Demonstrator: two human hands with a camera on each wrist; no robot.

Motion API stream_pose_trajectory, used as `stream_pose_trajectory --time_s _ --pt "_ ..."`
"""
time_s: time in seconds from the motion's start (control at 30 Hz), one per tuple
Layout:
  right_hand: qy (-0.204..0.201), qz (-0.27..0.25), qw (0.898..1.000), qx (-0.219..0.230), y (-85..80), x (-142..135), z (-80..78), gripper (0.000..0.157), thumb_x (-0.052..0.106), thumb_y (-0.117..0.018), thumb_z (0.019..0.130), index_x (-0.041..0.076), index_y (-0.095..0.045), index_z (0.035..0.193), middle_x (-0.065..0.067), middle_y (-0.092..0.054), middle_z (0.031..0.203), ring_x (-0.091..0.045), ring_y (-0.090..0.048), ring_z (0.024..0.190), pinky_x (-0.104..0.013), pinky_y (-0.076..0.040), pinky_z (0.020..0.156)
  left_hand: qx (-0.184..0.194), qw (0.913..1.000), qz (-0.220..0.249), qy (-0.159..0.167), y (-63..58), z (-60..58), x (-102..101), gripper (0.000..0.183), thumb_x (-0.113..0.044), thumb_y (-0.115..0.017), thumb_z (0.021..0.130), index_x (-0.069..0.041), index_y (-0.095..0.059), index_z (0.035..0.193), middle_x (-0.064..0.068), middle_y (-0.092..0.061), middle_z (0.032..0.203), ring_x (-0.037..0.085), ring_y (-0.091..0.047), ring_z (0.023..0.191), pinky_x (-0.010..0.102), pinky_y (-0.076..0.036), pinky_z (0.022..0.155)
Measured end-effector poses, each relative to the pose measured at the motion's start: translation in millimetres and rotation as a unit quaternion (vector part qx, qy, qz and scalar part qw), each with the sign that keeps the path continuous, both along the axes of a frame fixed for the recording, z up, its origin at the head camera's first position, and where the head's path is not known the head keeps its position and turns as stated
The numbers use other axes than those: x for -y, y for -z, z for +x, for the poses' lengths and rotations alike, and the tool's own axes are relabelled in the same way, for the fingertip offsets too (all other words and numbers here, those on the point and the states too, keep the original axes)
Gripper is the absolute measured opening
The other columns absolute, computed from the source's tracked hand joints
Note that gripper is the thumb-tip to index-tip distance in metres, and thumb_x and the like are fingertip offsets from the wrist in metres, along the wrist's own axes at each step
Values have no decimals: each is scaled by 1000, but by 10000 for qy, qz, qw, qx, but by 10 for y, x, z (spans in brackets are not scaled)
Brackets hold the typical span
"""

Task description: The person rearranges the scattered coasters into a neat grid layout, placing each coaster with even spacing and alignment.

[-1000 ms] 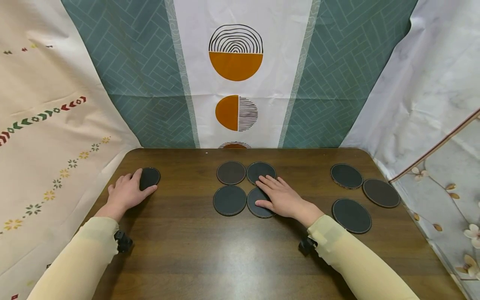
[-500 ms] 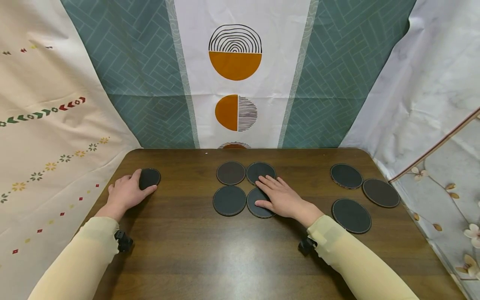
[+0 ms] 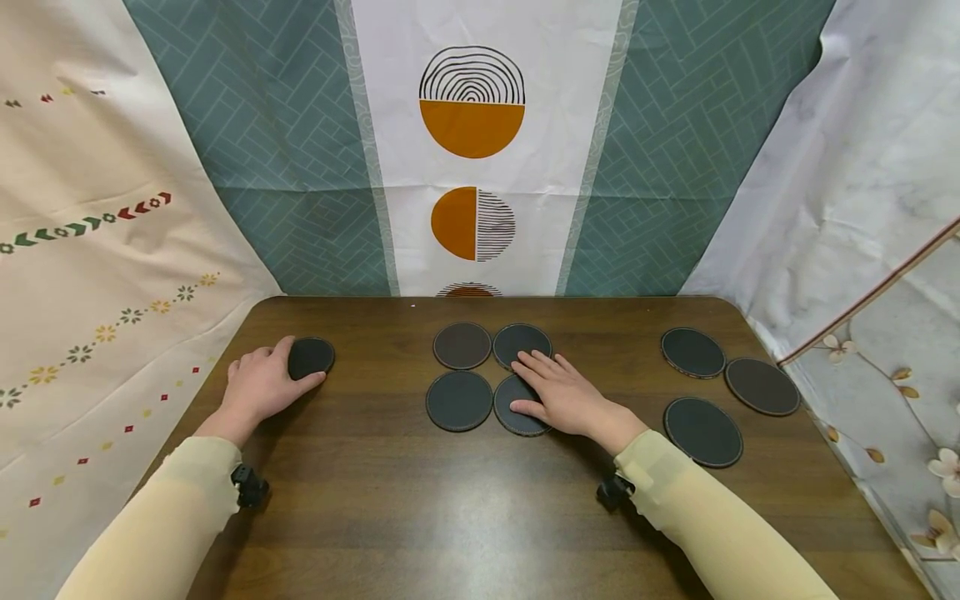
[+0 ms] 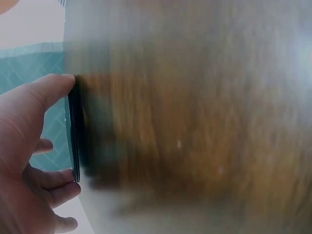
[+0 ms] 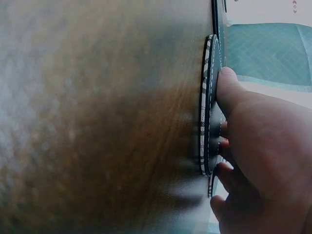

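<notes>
Your bare left hand (image 4: 17, 141) at left edge, pinching thin dark flat disc (image 4: 74, 131) seen nearly edge-on; thumb (image 4: 61, 85) at its upper end, fingers (image 4: 62, 193) at its lower end. Blurred brown wood-grain tabletop (image 4: 204, 112) fills centre and right, bright glare at far right, dark smear just beside disc. Behind your hand, teal line-patterned cloth (image 4: 56, 127); white cloth (image 4: 36, 29) above it.

The sleeved left forearm (image 3: 161, 517) and right forearm (image 3: 727, 525) are stretched forward, both angled inward. The left hand (image 3: 262, 379) is curved into a grip, its thumb parted from its fingers. The right hand (image 3: 558, 396) is held palm down, fingers extended and slightly spread; their exact bend, partly hidden in the wrist view, cannot be judged.
</notes>
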State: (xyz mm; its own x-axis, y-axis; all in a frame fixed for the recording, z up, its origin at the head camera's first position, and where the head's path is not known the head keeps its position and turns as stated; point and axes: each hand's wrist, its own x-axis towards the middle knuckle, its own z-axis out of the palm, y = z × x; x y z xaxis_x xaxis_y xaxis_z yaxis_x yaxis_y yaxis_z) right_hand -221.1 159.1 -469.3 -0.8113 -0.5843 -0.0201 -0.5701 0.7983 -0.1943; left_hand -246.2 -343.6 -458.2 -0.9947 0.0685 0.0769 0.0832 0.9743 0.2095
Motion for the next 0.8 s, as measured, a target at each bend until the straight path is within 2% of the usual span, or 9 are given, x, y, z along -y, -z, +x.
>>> stream_pose_trajectory --time_s 0.4,0.8 --pt "6 40 10000 29 -2 -4 7 76 59 -47 102 13 -31 160 -8 -23 166 -30 -18 152 -56 -14 120 -390 9978 -39 531 -62 86 -304 91 -60 -71 86 0 -43 148 37 -55 126 57 -50 114 74 -28 97" --pt "3 -16 10000 46 -32 3 8 76 58 -49 101 12 -33 159 -9 -25 165 -31 -18 152 -56 -15 120 -399 9951 -50 905 -60 149 -594 92 -58 -75 83 -2 -45 149 31 -55 131 53 -49 119 73 -24 103"
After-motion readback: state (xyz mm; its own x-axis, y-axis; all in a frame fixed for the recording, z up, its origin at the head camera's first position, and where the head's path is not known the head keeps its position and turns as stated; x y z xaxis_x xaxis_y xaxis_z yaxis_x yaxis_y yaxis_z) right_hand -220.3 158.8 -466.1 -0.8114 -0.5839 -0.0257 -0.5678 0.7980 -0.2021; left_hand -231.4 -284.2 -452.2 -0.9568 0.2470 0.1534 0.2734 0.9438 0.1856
